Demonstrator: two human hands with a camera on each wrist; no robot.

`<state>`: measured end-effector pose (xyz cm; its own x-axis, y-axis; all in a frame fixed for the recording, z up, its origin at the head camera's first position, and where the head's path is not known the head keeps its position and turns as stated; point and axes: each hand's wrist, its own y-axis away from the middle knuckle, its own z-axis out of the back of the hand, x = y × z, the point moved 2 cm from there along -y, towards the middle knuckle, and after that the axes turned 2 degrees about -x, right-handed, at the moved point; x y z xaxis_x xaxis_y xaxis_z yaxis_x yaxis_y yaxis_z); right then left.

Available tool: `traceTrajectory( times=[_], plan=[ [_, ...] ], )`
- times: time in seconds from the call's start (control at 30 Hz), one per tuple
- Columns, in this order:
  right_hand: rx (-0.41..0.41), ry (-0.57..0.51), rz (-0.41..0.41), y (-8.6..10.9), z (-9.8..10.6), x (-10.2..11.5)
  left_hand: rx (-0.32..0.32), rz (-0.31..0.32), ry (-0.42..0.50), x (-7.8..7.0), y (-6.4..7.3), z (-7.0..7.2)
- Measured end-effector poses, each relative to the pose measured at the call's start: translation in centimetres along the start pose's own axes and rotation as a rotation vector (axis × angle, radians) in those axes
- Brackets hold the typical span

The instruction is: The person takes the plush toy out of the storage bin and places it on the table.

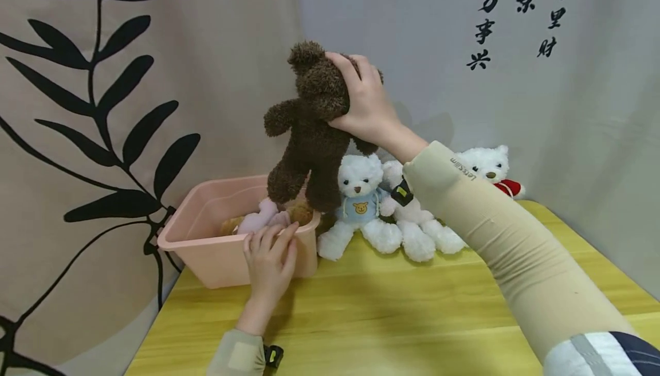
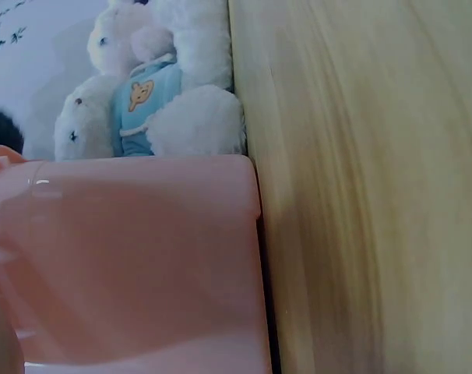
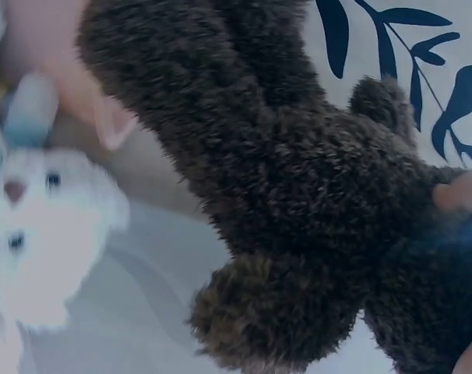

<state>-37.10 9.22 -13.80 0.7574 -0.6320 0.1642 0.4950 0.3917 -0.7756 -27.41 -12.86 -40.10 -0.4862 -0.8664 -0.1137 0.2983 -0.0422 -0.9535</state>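
My right hand (image 1: 368, 101) grips a dark brown teddy bear (image 1: 319, 141) by its head, fingers over the top and thumb at the neck. The bear hangs upright, its feet over the right end of a pink plastic bin (image 1: 222, 264). In the right wrist view the bear's furry body (image 3: 283, 171) fills the middle. My left hand (image 1: 270, 264) holds the bin's front rim, fingers hooked over the edge. Inside the bin lie a lilac plush toy (image 1: 258, 220) and a tan plush toy (image 1: 301, 212), partly hidden by the wall and fingers.
Right of the bin sits a white bear in a blue shirt (image 1: 358, 184). Beside it are a pale plush toy (image 1: 415, 224) and a white bear with red clothing (image 1: 487, 164), both partly behind my right arm. A wooden table (image 1: 392, 307) bears them. A printed curtain (image 1: 361, 3) hangs behind.
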Motion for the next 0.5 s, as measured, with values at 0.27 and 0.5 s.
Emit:
traceTrajectory(
  times=[0.27, 0.5],
  plan=[
    [0.186, 0.105, 0.039, 3.1, 2.3, -0.9, 0.019, 0.007, -0.001, 0.2, 0.2, 0.2],
    [0.206, 0.011, -0.022, 5.9, 3.5, -2.9, 0.042, 0.019, 0.006, 0.1, 0.1, 0.2]
  ],
)
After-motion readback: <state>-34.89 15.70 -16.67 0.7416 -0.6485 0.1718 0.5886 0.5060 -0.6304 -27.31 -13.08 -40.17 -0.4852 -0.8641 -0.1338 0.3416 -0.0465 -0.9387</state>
